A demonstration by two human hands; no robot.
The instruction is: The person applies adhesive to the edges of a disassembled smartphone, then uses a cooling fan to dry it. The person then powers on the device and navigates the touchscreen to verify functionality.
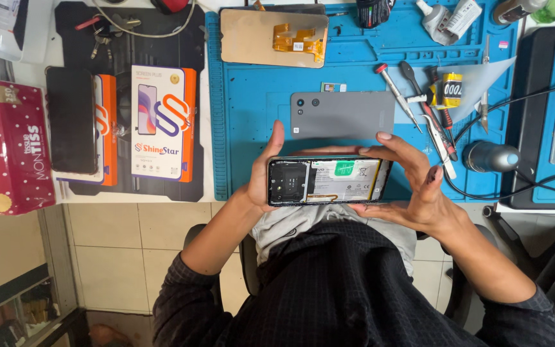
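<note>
Fingers: those of the left hand [261, 177] curl round the left end of the opened phone [327, 180], thumb up along its edge; the fingers [398, 149] of the right hand [419, 186] arch over the top right corner and pinch that end.
Opened phone: held flat between both hands above the near edge of the blue mat [258, 96], over the person's lap; a slim rectangle with its back off, dark circuit board at the left, pale battery with a green label in the middle.
Back cover: a matte grey panel [342, 114] with small lens holes lies on the mat just beyond the phone.
Screen panel: a tan, glossy sheet [252, 35] with an orange flex ribbon rests at the mat's far edge.
Tools: a red-tipped screwdriver [394, 90], tweezers and a yellow roll [452, 90] lie right of the cover, near the right fingers.
Left of mat: two white-and-orange boxes [162, 122] and a dark phone [70, 121] on a black pad; a red dotted tissue box [8, 148] at the table edge.
Right: a black cable [515, 103] crosses the mat.
</note>
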